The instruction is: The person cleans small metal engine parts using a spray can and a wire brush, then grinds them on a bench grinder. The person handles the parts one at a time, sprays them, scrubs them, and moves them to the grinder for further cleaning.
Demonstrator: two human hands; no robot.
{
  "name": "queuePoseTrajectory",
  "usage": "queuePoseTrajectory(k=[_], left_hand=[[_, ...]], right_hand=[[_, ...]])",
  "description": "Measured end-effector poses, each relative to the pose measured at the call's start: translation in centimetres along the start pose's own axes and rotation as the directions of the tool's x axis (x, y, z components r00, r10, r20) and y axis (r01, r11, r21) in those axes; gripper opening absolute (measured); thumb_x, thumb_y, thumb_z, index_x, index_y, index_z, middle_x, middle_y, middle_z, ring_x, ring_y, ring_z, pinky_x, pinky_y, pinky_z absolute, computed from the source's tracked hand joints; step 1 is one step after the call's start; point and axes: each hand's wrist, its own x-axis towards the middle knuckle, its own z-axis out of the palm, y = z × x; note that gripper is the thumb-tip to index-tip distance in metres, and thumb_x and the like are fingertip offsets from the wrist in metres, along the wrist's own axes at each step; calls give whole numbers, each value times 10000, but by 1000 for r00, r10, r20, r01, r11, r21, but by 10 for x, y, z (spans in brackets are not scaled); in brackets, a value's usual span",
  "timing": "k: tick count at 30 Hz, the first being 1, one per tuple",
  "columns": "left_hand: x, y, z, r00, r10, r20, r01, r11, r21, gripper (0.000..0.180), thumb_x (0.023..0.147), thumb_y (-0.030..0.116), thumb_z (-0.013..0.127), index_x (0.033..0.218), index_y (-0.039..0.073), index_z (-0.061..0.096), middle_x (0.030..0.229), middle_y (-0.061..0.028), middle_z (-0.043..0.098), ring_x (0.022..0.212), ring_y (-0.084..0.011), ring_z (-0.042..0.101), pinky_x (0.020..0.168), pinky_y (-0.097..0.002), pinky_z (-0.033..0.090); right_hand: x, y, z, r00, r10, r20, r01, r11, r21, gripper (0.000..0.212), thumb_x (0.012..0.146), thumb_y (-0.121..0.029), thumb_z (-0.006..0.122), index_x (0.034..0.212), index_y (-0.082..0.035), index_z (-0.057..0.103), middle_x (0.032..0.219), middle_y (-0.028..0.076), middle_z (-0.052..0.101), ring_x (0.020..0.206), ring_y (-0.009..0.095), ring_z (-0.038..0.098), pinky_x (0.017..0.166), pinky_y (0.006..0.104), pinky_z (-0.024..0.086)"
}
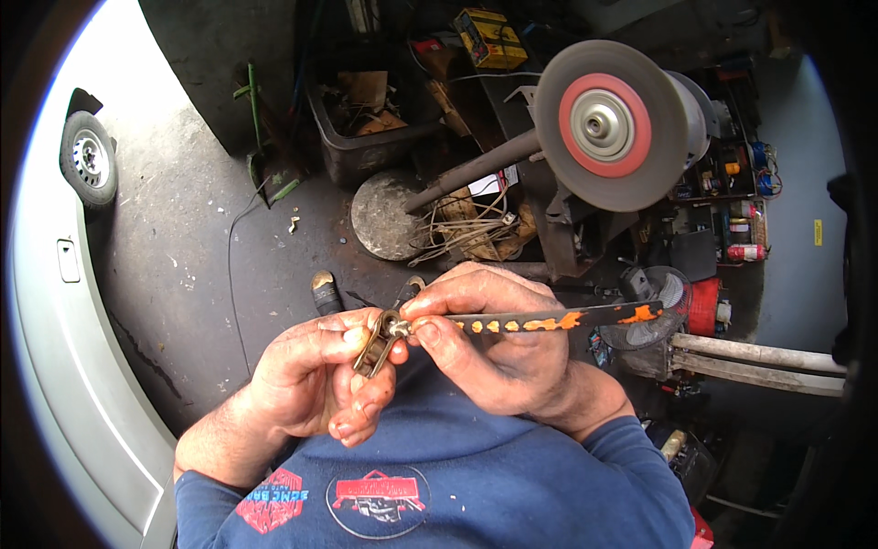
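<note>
In front of my chest, my left hand [315, 371] is closed on a small brass-coloured metal bracket [373, 352] with a curved, open shape. My right hand [498, 343] pinches a long, flat dark strip [594, 317] with worn orange paint, which sticks out to the right past my fingers. Its near end lies at the bracket, where a small shiny, light-coloured lump [400, 328] shows between both hands' fingertips. Whether the strip touches the bracket is hard to make out. Dark smudges mark my fingers.
A bench grinder wheel [599, 125] stands ahead right on a post with a round base [389, 216]. Cables [471, 224] lie beside it. Behind is a black bin [357, 151] of scraps. A fan [654, 306] stands at right, a pale vehicle [69, 366] at left.
</note>
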Motion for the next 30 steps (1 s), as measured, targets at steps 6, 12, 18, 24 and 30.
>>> queuePoseTrajectory(k=[6,12,18,24,30], left_hand=[[2,2,-3,1000,4,24,-4,1000,-5,360,1010,240,448,1197,-65,485,795,-204,608,468,-215,525,451,-366,454],[2,5,-1,1000,2,3,-1,1000,-24,362,1010,243,448,1196,-66,481,790,-205,606,467,-219,529,455,-371,463],[4,8,0,1000,-16,-16,16,1000,-4,364,1000,239,466,1190,-71,478,783,-201,605,464,-221,533,445,-373,464],[6,10,1,999,-34,-33,35,999,35,376,988,248,488,1184,-73,478,780,-200,606,457,-223,534,435,-358,470],[8,13,3,999,-44,-25,45,998,36,369,992,243,483,1187,-70,478,790,-203,608,465,-223,536,444,-367,470]], right_hand=[[3,4,1,999,-23,-23,23,1000,-7,157,874,19,669,1031,29,665,883,130,687,775,178,691,665,277,549],[4,4,0,1000,2,-14,-2,1000,11,155,879,19,661,1034,31,667,883,128,688,784,179,691,671,276,549],[6,7,0,999,24,-30,-23,999,42,135,879,4,662,1011,34,666,880,123,688,765,178,687,671,277,544],[6,7,-3,995,93,-22,-91,991,98,142,873,9,664,1012,32,658,881,121,687,768,172,683,671,281,542],[8,8,-8,995,96,7,-96,988,120,169,864,18,666,1033,28,655,900,125,689,789,179,686,693,291,550]])
